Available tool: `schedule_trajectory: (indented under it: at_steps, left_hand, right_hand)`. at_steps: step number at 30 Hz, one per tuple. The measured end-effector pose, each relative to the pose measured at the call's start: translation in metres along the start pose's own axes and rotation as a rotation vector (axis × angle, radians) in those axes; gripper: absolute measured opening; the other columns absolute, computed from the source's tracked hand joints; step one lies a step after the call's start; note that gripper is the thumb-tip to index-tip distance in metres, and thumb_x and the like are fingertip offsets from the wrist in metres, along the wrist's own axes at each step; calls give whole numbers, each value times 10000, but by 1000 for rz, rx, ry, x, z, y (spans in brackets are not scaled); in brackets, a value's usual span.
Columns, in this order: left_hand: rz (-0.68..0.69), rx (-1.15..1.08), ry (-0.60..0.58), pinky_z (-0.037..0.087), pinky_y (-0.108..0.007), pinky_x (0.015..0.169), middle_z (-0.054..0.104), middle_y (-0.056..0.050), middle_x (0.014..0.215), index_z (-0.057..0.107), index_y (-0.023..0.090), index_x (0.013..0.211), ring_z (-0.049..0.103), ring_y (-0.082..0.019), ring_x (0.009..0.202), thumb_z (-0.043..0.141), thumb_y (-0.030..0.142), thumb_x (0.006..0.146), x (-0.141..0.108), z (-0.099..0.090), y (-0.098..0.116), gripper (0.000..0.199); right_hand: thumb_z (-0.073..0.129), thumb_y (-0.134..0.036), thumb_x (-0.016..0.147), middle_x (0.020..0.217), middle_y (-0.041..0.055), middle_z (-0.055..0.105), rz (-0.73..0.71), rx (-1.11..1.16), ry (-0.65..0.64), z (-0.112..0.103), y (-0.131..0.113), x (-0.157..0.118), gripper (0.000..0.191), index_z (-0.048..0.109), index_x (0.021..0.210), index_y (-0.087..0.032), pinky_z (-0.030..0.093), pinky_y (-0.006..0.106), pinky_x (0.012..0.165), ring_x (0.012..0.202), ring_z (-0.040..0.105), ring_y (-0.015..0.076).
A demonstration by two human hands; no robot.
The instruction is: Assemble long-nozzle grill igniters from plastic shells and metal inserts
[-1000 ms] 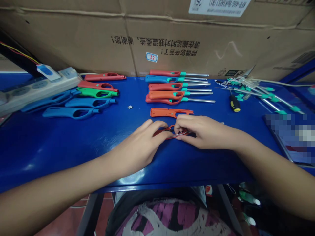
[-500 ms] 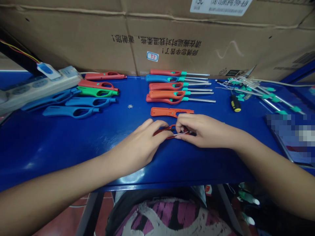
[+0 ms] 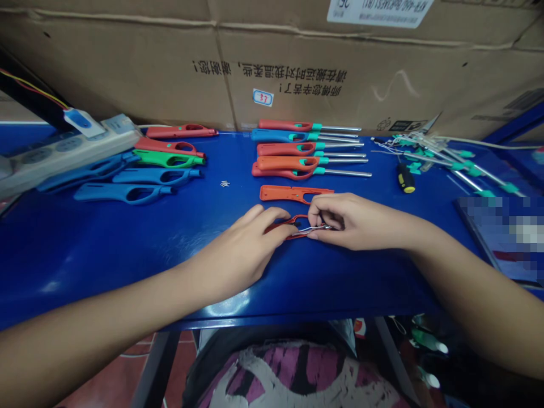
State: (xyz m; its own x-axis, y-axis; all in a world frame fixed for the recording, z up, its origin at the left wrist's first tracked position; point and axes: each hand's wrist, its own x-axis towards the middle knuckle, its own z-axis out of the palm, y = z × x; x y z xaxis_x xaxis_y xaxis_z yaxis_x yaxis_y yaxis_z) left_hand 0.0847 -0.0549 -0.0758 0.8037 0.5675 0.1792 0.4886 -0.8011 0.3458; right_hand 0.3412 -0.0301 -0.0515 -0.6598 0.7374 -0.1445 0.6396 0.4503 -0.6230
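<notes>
My left hand (image 3: 255, 238) is closed on an orange-red lighter casing half (image 3: 301, 217) that lies low over the blue table. Thin wires (image 3: 302, 230) run out of the casing between my two hands. My right hand (image 3: 340, 221) pinches these wires at the casing's right part; its fingertips hide what else is there. Just behind both hands lies another orange casing half (image 3: 280, 193), its inner side up. Farther back, several assembled long-nosed lighters (image 3: 289, 148) in red, blue and orange form a column, their metal tubes pointing right.
Red, green and blue casings (image 3: 144, 194) lie at the left beside a power strip (image 3: 68, 148). Tiny metal pieces (image 3: 224, 183) rest mid-table. A black-yellow screwdriver (image 3: 407, 180) and a pile of metal tubes (image 3: 467, 167) with wires lie right. A cardboard box (image 3: 170, 79) stands behind.
My right hand has shifted slightly up and to the right, and more of the wires shows between the hands. My left hand has stayed nearly still on the casing.
</notes>
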Motion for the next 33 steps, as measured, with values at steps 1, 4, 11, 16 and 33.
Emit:
schedule_trajectory:
  at_steps: [1, 4, 11, 16, 33]
  left_hand:
    - [-3, -1, -2, 482, -419, 1026, 536, -123, 1343, 576, 174, 1345, 500, -251, 1161, 439, 92, 1005, 0, 0, 0, 375]
    - [-7, 1, -3, 480, -414, 1028, 533, -117, 1351, 574, 176, 1347, 495, -248, 1166, 436, 99, 1009, 0, 0, 1, 373]
    - [1, -1, -14, 486, -433, 1020, 545, -114, 1354, 574, 188, 1345, 502, -250, 1162, 432, 88, 1007, 0, -1, 0, 380]
    - [-2, -3, -13, 491, -435, 1012, 555, -119, 1347, 576, 186, 1344, 514, -247, 1151, 435, 79, 1000, 0, -1, 0, 387]
    - [-1, -4, -23, 494, -444, 1013, 543, -121, 1350, 584, 199, 1347, 500, -256, 1168, 425, 80, 1004, 1, -2, 0, 396]
  right_hand:
    - [637, -338, 905, 698, -36, 516, 10, 10, -15, -1, 0, -1, 153, 591, 898, -192, 340, 243, 555, 603, 447, 111]
    - [596, -304, 918, 716, -26, 544, 24, 31, -50, -4, 0, -4, 115, 615, 948, -195, 346, 242, 549, 609, 459, 117]
    - [626, -352, 920, 683, -40, 516, 18, 66, -47, -5, 5, -2, 164, 624, 934, -189, 351, 237, 557, 598, 437, 110]
    - [654, -319, 902, 640, -59, 468, -3, 56, 13, -1, 6, 3, 144, 621, 875, -182, 338, 226, 542, 572, 417, 94]
    - [569, -153, 885, 923, 30, 646, -69, 41, -33, -9, 9, -4, 194, 672, 1048, -178, 455, 221, 617, 707, 561, 107]
